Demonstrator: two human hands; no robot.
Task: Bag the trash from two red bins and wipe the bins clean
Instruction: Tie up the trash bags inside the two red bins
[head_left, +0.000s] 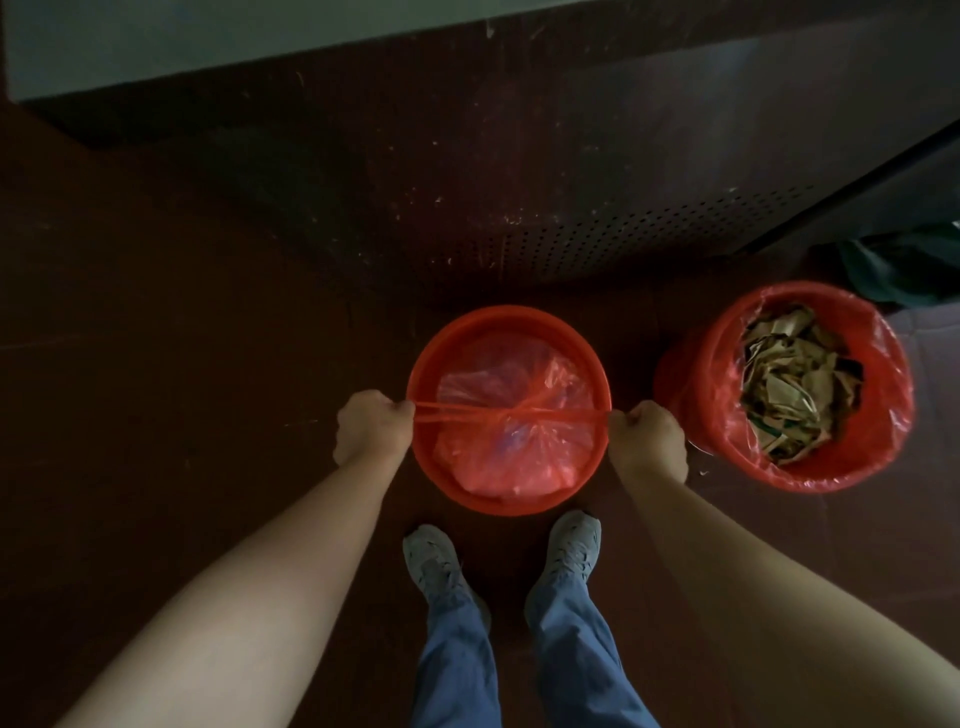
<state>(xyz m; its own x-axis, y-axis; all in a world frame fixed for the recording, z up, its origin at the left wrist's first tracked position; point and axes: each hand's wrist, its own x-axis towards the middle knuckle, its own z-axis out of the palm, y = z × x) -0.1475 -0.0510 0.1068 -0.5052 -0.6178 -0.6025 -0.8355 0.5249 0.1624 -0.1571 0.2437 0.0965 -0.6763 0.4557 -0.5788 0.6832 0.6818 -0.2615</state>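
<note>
The step in hand looked like knotting the first bag. The left hand and right hand each had fingers curled tight round one of the twisted bag tails, which were drawn taut between them. The bag sat inside the near red bin, just ahead of the person's shoes. The tails ran left to right across the bin mouth, knot near the middle — long axis crosswise to the person. The next move likely called for cinching, then a straight lift out. The second red bin, to the right, held paper scraps in an untied liner — not yet bagged.
</note>
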